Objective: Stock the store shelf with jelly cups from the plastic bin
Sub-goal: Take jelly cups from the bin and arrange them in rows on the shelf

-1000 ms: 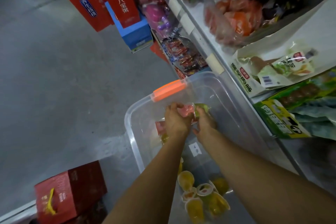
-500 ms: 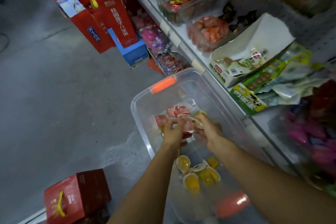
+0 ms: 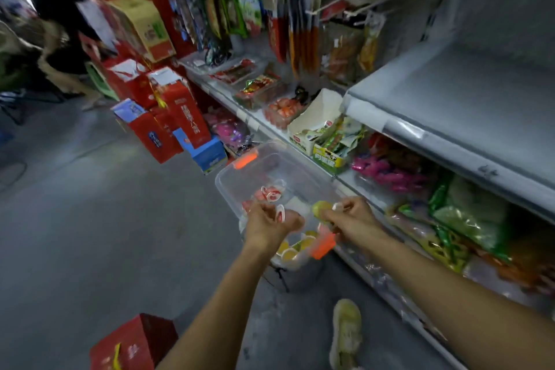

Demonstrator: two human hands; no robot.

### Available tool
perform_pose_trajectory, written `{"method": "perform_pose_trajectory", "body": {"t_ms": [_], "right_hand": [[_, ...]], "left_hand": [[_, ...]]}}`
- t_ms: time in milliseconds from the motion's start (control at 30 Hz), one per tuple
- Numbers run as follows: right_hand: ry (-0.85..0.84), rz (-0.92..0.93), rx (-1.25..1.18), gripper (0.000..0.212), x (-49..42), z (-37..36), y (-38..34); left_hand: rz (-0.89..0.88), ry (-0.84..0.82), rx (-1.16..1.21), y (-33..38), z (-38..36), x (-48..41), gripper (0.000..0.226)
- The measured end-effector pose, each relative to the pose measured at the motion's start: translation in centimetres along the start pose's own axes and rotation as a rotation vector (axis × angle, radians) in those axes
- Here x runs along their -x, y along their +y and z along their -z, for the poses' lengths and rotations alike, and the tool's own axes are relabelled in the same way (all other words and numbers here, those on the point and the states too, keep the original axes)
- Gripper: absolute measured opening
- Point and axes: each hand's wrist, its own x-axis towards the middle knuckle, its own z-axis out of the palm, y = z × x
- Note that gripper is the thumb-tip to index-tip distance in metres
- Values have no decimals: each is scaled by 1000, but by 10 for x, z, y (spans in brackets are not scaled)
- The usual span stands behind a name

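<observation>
Jelly cups remain in the plastic bin: pink ones at its far end, yellow cups at its near end. Above the bin's near half, the left grip has come up from the bottom, fingers curled round a pink cup. Just right of it, the right grip has risen too, pinching a green cup; whether it holds a second I cannot tell. Both were down among the cups a second ago, so the pick looks done. Right of the bin and higher, the bare grey shelf is the likely place for them.
</observation>
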Motion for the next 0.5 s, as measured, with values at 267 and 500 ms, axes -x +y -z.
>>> {"method": "perform_pose_trajectory", "body": {"t_ms": [267, 500], "right_hand": [[123, 332, 236, 35, 126, 102, -41], [271, 511, 405, 31, 230, 206, -56]], "left_hand": [[-336, -182, -174, 69, -33, 104, 44], [-636, -297, -294, 130, -89, 204, 32]]}}
